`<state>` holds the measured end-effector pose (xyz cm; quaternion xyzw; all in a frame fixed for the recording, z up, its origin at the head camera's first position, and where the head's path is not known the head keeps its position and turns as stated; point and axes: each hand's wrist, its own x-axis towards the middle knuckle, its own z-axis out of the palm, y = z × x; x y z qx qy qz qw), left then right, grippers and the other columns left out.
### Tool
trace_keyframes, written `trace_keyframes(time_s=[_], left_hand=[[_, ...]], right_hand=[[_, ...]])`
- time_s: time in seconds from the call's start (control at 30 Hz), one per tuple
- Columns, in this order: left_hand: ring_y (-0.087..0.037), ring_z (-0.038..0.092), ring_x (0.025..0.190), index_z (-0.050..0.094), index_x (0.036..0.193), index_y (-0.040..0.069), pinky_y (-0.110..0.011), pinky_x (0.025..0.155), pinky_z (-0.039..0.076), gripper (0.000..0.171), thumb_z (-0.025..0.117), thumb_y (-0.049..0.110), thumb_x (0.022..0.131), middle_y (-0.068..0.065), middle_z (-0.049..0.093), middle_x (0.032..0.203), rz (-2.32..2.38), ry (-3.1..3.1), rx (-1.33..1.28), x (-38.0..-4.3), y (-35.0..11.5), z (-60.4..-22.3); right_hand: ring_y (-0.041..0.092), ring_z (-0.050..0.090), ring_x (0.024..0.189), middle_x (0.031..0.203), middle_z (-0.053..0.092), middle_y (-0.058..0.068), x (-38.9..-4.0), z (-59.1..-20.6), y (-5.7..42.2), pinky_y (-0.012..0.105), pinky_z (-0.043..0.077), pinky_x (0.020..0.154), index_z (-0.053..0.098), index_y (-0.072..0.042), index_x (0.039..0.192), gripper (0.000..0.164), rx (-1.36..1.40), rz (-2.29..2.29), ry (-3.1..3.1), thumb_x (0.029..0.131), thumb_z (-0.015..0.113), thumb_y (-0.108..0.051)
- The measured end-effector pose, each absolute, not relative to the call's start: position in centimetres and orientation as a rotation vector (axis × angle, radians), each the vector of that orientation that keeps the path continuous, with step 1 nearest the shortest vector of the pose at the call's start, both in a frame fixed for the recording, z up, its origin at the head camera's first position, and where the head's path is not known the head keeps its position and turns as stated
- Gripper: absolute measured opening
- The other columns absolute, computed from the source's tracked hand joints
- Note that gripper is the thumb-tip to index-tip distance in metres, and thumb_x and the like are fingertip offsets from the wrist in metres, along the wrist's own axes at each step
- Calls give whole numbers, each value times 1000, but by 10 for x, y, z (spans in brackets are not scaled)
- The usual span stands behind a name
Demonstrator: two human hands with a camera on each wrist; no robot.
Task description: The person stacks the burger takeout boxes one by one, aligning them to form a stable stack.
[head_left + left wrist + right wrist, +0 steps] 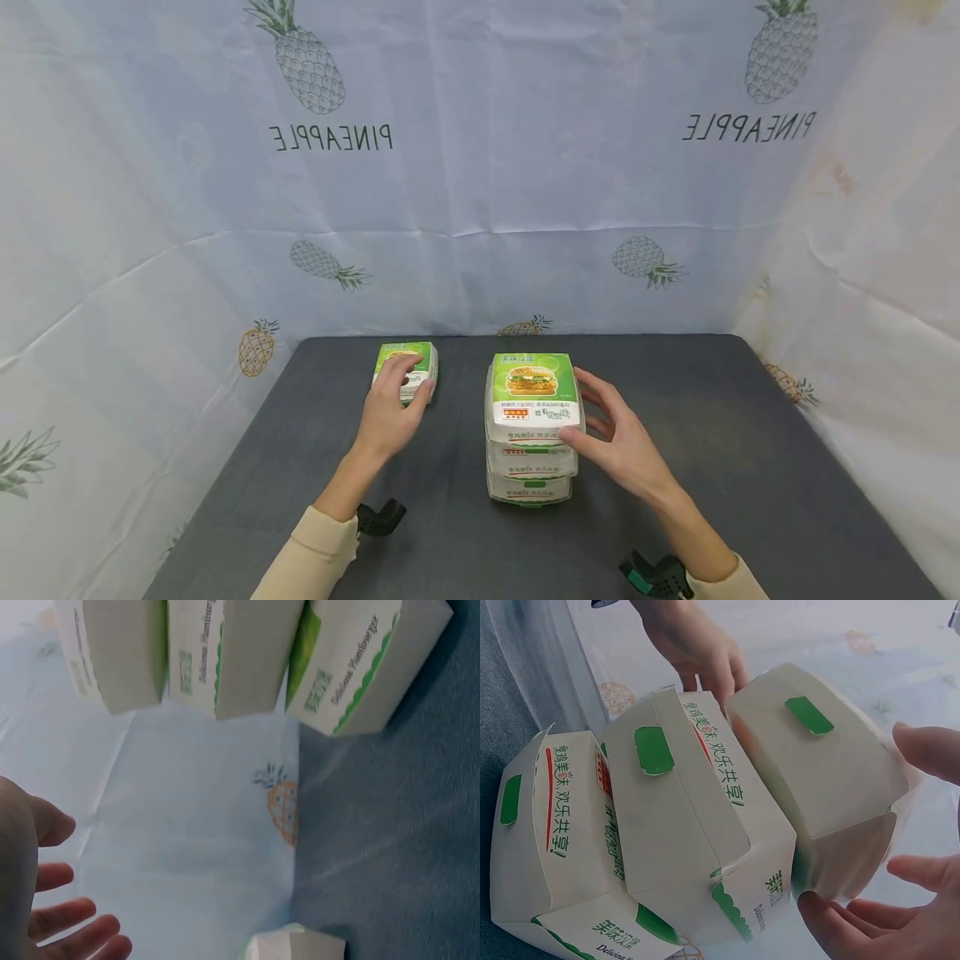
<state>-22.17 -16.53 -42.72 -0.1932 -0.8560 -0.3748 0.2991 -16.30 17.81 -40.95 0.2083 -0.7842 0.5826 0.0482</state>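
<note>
At the frame's lower centre, three boxes point(531, 429) are standing stacked on the tabletop point(712, 400), the right hand point(630, 450) curving wide beside the top one; left of them, the left hand point(390, 421) is hovering, fingers spread, by another box point(417, 374).

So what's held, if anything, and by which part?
Left hand holds nothing; it's over the far box. Right hand is at the top box's right side, thumb by the near corner; cannot tell if it grips.
</note>
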Motion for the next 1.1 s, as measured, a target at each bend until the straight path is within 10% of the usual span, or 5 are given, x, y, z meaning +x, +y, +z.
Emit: trace_keyframes(time_s=[0.33, 0.57, 0.93, 1.1], left_hand=[[-42, 44, 134, 54, 142, 0, -61, 103, 38, 51, 68, 24, 99, -22, 47, 143, -968, -2468, -377, -241, -194, -433], [-46, 30, 142, 43, 151, 1, -66, 108, 30, 65, 65, 36, 100, -25, 33, 153, -1045, -2612, -280, -256, -213, -444], [-50, 14, 148, 24, 161, 3, -69, 111, 24, 89, 66, 48, 97, -28, 12, 163, -1177, -2812, -109, -281, -237, -462], [-49, 15, 148, 17, 162, 3, -66, 113, 25, 99, 72, 47, 93, -30, 10, 163, -1245, -2845, -63, -287, -239, -469]], right_hand=[[35, 36, 144, 159, 32, 11, -161, -406, 177, 21, 43, 102, 30, -15, 160, 79, 611, 1762, -2399, 94, 74, -13], [38, 35, 143, 158, 32, 15, -161, -406, 175, 53, 42, 107, 30, -13, 160, 78, 626, 1771, -2392, 95, 73, -12], [36, 35, 143, 159, 31, 13, -162, -407, 176, 38, 45, 106, 29, -14, 160, 79, 616, 1781, -2405, 95, 73, -14], [37, 34, 143, 159, 32, 13, -162, -408, 176, 51, 42, 107, 30, -14, 160, 79, 618, 1781, -2396, 95, 74, -13]])
